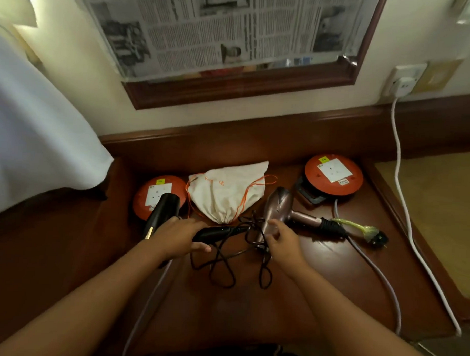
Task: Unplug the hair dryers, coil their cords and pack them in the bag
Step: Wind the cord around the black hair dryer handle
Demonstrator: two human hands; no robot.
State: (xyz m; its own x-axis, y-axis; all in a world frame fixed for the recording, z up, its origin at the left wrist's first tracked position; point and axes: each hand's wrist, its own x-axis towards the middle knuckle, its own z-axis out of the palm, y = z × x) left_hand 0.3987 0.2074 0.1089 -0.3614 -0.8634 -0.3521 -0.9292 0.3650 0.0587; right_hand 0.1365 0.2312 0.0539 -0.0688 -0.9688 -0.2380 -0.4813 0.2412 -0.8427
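At centre frame the left hand (pixel 177 235) curls round the black dryer (pixel 162 212) where its handle folds. The right hand (pixel 281 239) hovers just right, fingers loosely spread, holding nothing I can see. The thin cord (pixel 225 268) lies tangled below — limp, light, best gathered in loops. The cloth bag (pixel 228 193) waits just above.

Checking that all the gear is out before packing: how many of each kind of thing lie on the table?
Hair dryers: 2, black and pink
Orange cord reels: 2, left and right
Cloth bag: 1
Total: 5
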